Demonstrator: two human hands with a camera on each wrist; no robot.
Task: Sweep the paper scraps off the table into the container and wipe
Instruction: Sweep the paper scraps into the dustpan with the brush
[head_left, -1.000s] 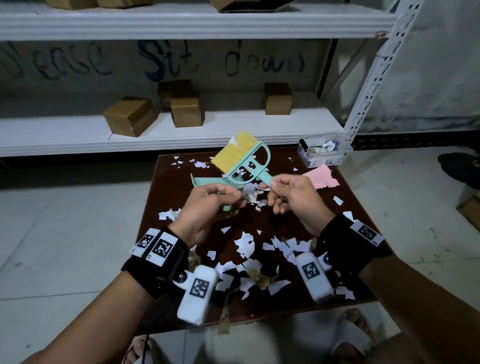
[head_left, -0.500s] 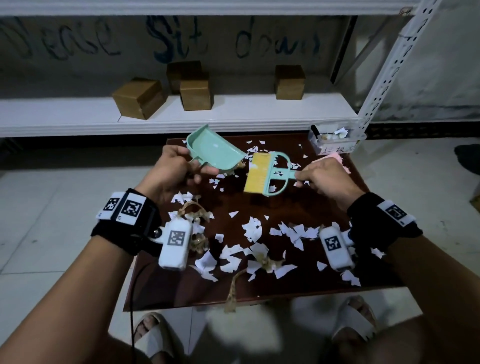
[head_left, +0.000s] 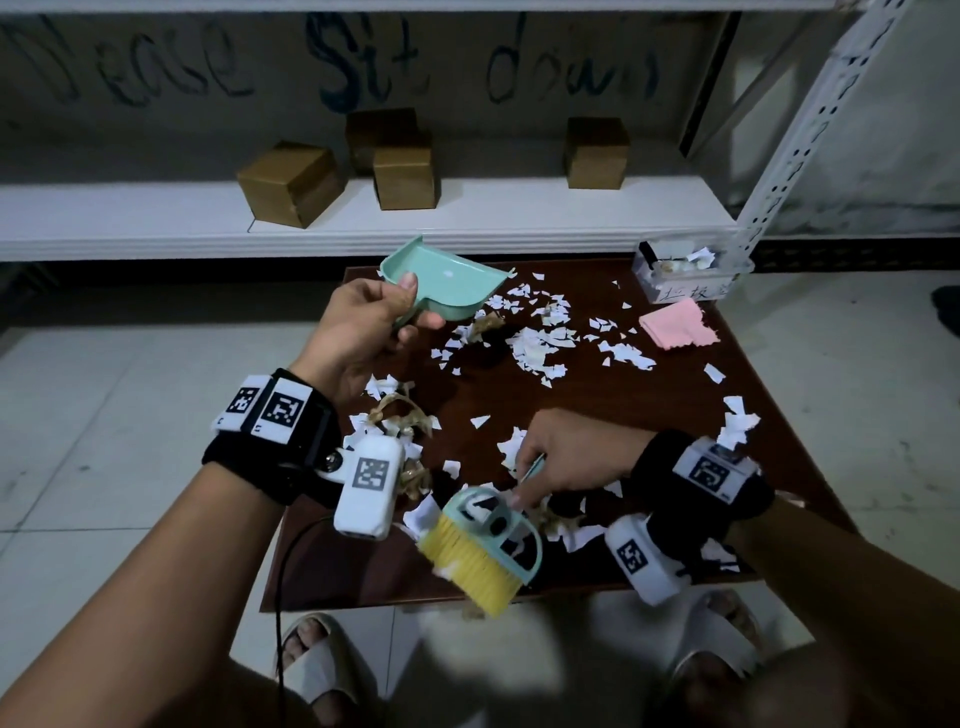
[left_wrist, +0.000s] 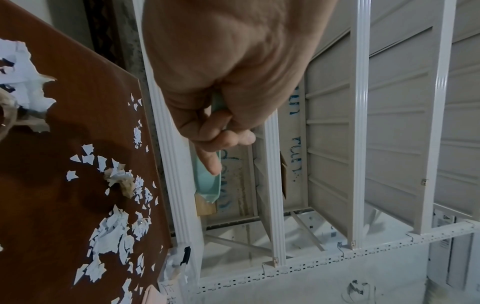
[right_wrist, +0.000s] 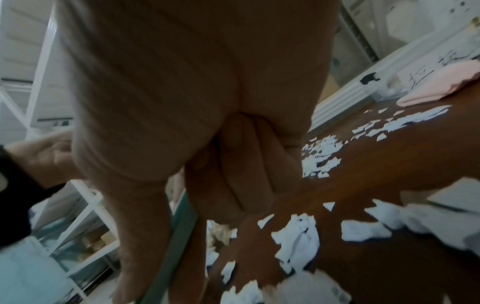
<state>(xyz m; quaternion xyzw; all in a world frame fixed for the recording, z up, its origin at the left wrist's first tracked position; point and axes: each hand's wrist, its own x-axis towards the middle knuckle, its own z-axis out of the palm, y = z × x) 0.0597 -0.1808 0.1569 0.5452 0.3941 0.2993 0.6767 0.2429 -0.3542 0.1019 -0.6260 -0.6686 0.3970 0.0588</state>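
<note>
White paper scraps (head_left: 540, 348) and some brown ones lie scattered over the dark brown table (head_left: 649, 410). My left hand (head_left: 413, 306) grips the handle of a mint green dustpan (head_left: 452, 283), held up over the table's far left corner; the left wrist view shows the dustpan (left_wrist: 207, 185) edge-on under my fingers (left_wrist: 215, 142). My right hand (head_left: 524, 467) grips the handle of a mint brush (head_left: 485, 545), whose yellow bristles are at the near edge among scraps. In the right wrist view my curled fingers (right_wrist: 241, 174) wrap the brush handle (right_wrist: 179, 236).
A clear plastic container (head_left: 691, 270) with scraps inside stands at the table's far right corner, and a pink cloth (head_left: 675, 325) lies just in front of it. A white metal shelf (head_left: 363, 218) with brown boxes runs behind the table. My sandalled feet are under the near edge.
My right hand has carried the brush from the middle of the table back to the near edge, bristles now toward me. The left hand stays at the far left with the dustpan.
</note>
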